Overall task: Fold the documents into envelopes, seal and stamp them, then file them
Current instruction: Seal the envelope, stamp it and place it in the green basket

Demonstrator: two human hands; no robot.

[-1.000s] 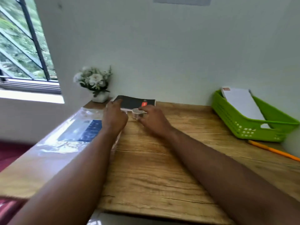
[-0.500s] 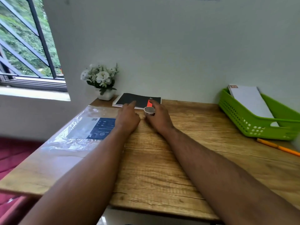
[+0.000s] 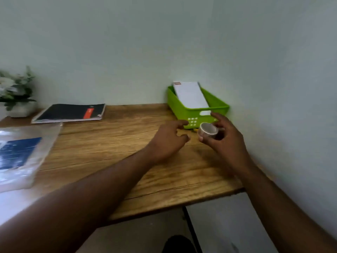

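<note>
Nearest, we list our left hand (image 3: 166, 141) above the table (image 3: 113, 154), fingers loosely spread and holding nothing, and beside it our right hand (image 3: 225, 141) pinching a tape roll (image 3: 207, 130) between thumb and fingertips, just in front of the basket. To the left we note a plastic sleeve (image 3: 21, 154) with blue-printed paper. Farthest: a green basket (image 3: 184, 110) holding a white envelope (image 3: 190, 94) leaning against its back, a notebook (image 3: 70, 113), and a flower pot (image 3: 17, 95) by the wall.

Envelope (image 3: 190, 95) in basket (image 3: 217, 108); notebook (image 3: 70, 114) left.
</note>
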